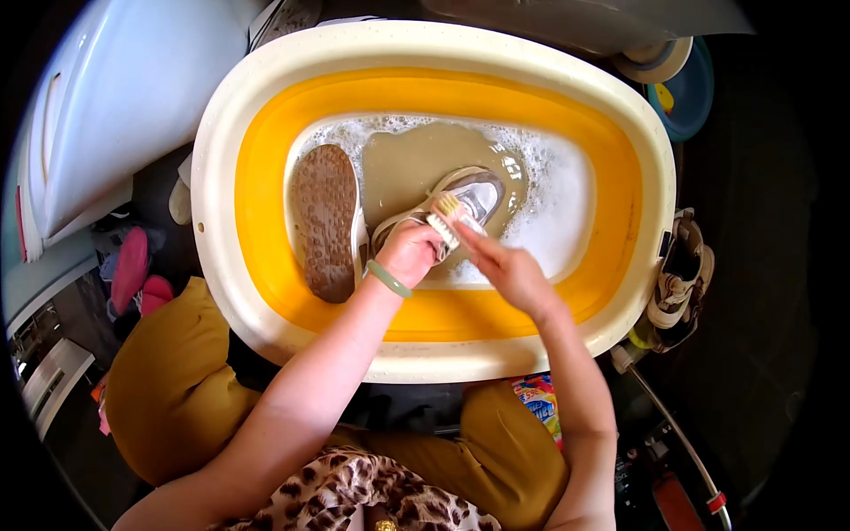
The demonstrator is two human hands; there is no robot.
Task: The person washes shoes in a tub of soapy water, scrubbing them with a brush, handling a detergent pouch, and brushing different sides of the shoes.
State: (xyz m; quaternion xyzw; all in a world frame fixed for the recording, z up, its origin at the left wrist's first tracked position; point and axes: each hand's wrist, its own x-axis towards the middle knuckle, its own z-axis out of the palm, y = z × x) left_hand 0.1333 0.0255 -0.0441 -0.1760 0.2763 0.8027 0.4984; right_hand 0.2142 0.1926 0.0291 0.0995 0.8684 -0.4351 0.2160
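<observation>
My left hand, with a pale green bangle at its wrist, is closed around a grey and white sneaker that rests in murky, soapy water. In my right hand is a scrub brush with pale bristles, held over the middle of the sneaker close to my left fingers. A second shoe leans at the left end of the tub, its brown sole facing up. Both shoes are inside a yellow and cream wash tub. My left hand and the brush hide part of the sneaker.
White suds fill the tub's right side. Another pair of shoes stands outside its right rim. A blue basin is at the upper right, pink slippers at the left. A colourful packet lies beside my knee.
</observation>
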